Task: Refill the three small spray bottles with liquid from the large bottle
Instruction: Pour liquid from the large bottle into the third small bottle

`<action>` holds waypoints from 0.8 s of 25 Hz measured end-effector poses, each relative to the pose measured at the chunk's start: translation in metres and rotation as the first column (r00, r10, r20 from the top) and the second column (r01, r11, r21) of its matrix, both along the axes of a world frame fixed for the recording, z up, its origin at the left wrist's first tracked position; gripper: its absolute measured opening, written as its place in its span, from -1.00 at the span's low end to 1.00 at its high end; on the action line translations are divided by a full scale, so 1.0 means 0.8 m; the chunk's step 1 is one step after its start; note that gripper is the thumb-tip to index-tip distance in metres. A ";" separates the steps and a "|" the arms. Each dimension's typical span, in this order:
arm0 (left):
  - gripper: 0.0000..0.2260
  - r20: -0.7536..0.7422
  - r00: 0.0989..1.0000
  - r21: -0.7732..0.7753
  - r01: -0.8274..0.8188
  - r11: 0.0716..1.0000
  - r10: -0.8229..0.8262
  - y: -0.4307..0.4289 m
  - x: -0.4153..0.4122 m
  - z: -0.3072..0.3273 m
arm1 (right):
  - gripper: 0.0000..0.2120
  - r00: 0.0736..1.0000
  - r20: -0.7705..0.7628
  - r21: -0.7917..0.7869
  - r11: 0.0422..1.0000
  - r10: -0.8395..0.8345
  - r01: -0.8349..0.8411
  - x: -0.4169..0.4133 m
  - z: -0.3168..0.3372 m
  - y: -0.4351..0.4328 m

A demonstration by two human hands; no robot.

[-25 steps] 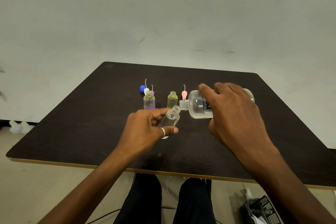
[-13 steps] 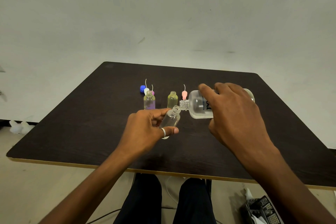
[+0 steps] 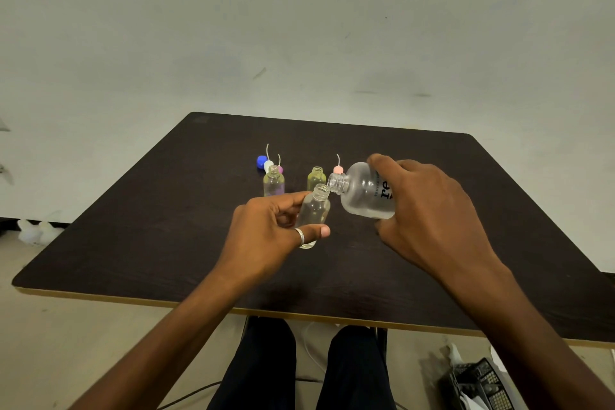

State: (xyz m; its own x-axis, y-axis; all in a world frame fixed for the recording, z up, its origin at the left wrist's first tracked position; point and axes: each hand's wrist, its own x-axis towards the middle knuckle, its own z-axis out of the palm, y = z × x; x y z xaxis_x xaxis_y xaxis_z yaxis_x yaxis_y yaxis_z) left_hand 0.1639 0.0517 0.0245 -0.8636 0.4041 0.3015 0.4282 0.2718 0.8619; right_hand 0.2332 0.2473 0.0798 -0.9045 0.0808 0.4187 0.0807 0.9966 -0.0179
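My left hand [image 3: 266, 233] grips a small clear spray bottle [image 3: 314, 210], uncapped and tilted to the right above the dark table [image 3: 149, 236]. My right hand [image 3: 429, 210] holds the large frosted bottle [image 3: 362, 191] tipped on its side, its open neck just beside the small bottle's mouth. Two more uncapped small bottles stand behind: a purple-tinted bottle [image 3: 274, 181] and a yellow-tinted bottle [image 3: 316, 177].
Loose spray tops lie at the back: a white and purple pair [image 3: 271, 165] and a pink top [image 3: 338, 169], plus a blue cap [image 3: 262, 161]. My legs show under the table's front edge. A black crate [image 3: 479, 383] sits on the floor at the right.
The large bottle's neck has tipped slightly lower toward the small bottle's mouth. Both hands have otherwise stayed in place.
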 end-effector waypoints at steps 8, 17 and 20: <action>-0.61 0.047 0.999 0.084 -0.001 0.996 -0.003 0.007 0.004 0.002 | -0.33 0.992 0.117 -0.360 0.933 0.043 0.002 -0.011 -0.013 0.021; -0.62 0.100 0.995 0.186 -0.043 0.982 0.025 0.073 -0.021 -0.019 | -0.35 0.997 0.026 -0.674 0.735 -0.073 0.071 -0.029 -0.041 0.069; -0.63 0.117 0.992 0.189 -0.075 0.979 0.053 0.109 -0.048 -0.037 | -0.34 0.993 0.000 -0.717 0.692 -0.120 0.084 -0.035 -0.050 0.089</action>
